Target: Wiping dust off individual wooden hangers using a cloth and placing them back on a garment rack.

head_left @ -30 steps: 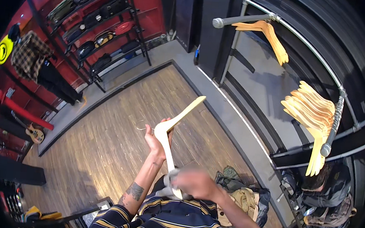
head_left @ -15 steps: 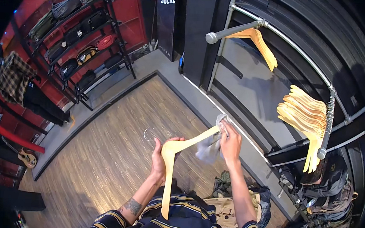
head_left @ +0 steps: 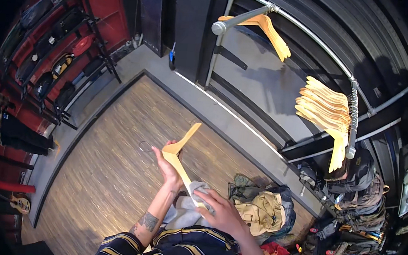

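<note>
A pale wooden clothes hanger [head_left: 189, 135] is held up in front of my body, its thin metal hook pointing left. My left hand [head_left: 166, 168] grips it at the middle, just beside the hook. A grey cloth [head_left: 200, 189] is folded over the hanger's nearer arm, and part of it hangs down below. My right hand [head_left: 221, 209] is closed round that arm through the cloth. The hanger's other arm points away from me, bare.
On the right, several wooden hangers [head_left: 327, 108] hang on a metal rail [head_left: 352, 125]; a few more hang on a bar [head_left: 243, 19] farther off. Backpacks [head_left: 362, 188] crowd the right side. A beige bag [head_left: 259, 211] sits on the wooden floor [head_left: 109, 168]. Shelves [head_left: 66, 54] stand at the left.
My right hand and the cloth have gone from the far end of one hanger arm to the nearer arm. The hanger has swung round in my left hand. The view has shifted right.
</note>
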Available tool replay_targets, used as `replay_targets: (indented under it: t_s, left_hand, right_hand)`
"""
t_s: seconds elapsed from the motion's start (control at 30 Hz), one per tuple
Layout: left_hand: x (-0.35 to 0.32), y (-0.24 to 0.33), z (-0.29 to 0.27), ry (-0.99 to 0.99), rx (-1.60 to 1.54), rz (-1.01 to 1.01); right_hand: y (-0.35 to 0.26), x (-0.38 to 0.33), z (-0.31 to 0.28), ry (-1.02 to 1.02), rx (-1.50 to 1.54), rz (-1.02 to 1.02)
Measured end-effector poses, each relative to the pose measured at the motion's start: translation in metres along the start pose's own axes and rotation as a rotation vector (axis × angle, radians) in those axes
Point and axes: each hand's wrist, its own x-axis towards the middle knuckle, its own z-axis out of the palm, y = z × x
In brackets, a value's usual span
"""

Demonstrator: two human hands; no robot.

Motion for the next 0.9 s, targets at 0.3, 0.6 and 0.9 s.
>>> replay_targets:
  t_s: [0.3,0.6,0.9]
  left_hand:
    - [-0.027,-0.024,0.020,-0.212,0.306,0.129]
    - [-0.079,0.010,0.062,-1.066,1.846,0.578]
    - [-0.127,-0.090,0.180,-1.559,1.389,0.631]
  right_hand:
    - [0.030,-0.050,-0.012,0.368,-0.228,0.079]
    - [0.145,-0.166,-0.091,1.188,0.042,0.318]
    - [0.280,-0.248,-0.092,1.604,0.074,0.472]
